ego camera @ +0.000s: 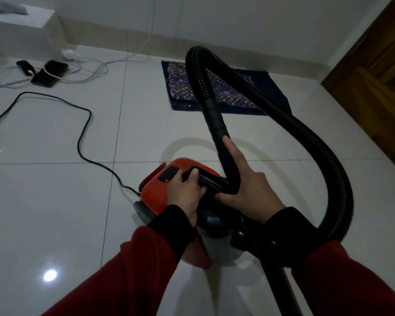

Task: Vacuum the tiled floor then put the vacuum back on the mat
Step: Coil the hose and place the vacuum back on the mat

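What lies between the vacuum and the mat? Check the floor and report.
Nothing visible on the tiles between the vacuum and the mat. Only its own hose loops above the mat. The power cord trails off to the left, clear of that path.

Left hand [187,190] grips red vacuum [156,190] handle; right hand [249,190] holds hose [328,156].

Glossy pale tiles [55,137] with thin dark grout lines, a lamp glare [50,275] low on the left. Plain white wall [237,17] behind, a beige skirting [249,54] along its foot. Brown wooden door [379,71] on the right. White box-shaped block [21,30] at far left, a tangle of white cables [87,69] and dark adapters [46,75] beside it. Dim, cool light.
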